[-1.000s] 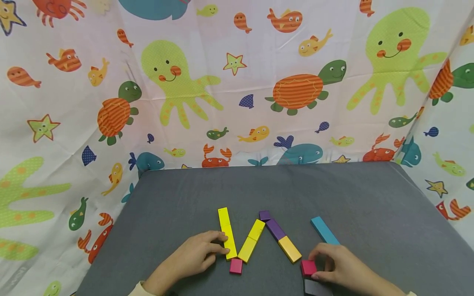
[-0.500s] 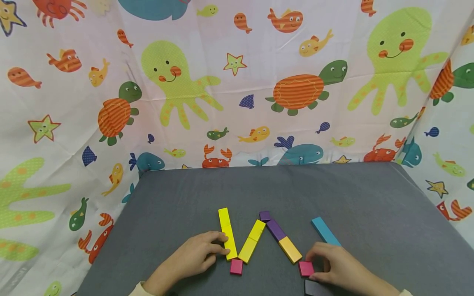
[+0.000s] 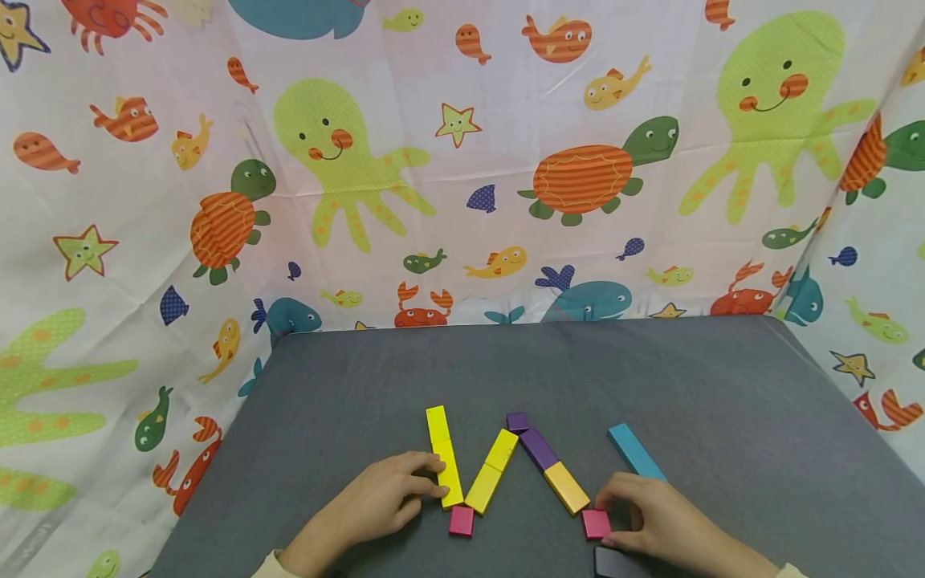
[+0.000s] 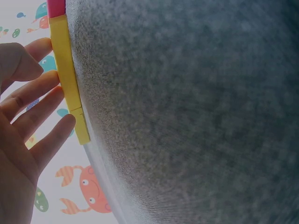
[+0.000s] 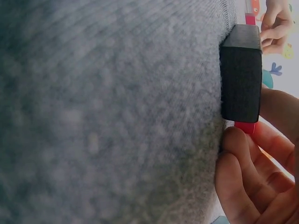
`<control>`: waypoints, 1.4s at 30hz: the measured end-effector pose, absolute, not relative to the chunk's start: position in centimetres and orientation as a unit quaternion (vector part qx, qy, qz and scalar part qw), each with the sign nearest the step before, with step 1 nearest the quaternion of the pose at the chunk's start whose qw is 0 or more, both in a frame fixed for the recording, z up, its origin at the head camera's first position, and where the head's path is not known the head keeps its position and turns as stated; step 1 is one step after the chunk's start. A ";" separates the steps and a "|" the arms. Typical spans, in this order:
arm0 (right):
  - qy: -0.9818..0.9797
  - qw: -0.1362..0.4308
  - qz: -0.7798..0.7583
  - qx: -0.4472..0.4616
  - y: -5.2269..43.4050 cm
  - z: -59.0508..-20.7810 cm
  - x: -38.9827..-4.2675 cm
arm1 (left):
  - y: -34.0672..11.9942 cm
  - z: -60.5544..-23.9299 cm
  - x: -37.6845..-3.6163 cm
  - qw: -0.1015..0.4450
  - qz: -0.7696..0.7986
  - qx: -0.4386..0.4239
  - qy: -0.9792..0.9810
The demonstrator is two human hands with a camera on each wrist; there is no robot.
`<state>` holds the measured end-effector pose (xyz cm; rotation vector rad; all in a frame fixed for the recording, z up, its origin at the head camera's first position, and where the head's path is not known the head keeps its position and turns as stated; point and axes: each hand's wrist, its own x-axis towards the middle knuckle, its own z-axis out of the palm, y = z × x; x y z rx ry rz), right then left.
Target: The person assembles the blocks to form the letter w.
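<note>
My right hand (image 3: 661,514) pinches a pinkish-red cube (image 3: 596,524) between thumb and fingers on the grey cloth, at the lower end of a golden-orange block (image 3: 567,487). Above that block a purple block (image 3: 539,449) and a smaller purple one (image 3: 517,422) continue the slanting line. With extended fingertips, my left hand (image 3: 383,494) touches the side of a long yellow block (image 4: 65,63); a short yellow block (image 3: 437,423) adjoins its far end. Two more yellow pieces (image 3: 492,470) slant up to the right. Another pinkish-red cube (image 3: 461,522) sits where the yellow lines meet.
A dark block (image 5: 241,79) lies just in front of the held cube, near the right thumb. Beyond the right hand is a blue block (image 3: 636,451), partly covered by it. A curtain (image 3: 462,185) printed with sea animals hangs behind the grey surface (image 3: 405,369).
My right hand has slid the pinkish-red cube slightly left, towards the golden-orange block's end, mostly in the first half second. The left hand has stayed in place.
</note>
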<state>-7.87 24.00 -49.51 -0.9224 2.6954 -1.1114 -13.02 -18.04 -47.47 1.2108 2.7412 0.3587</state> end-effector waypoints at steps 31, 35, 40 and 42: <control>0.889 0.068 -0.355 -0.283 24.1 -49.0 -7.9 | -18.0 -47.7 -13.1 0.056 0.121 0.405 0.904; 0.889 0.074 -0.360 -0.274 24.3 -48.7 -7.7 | -18.0 -47.7 -13.0 0.057 0.120 0.405 0.905; 0.877 0.068 -0.381 -0.285 24.7 -48.4 -7.2 | -18.0 -47.7 -13.0 0.056 0.118 0.403 0.906; 0.865 0.083 -0.396 -0.296 25.0 -48.2 -7.1 | -18.0 -47.7 -13.0 0.058 0.118 0.401 0.907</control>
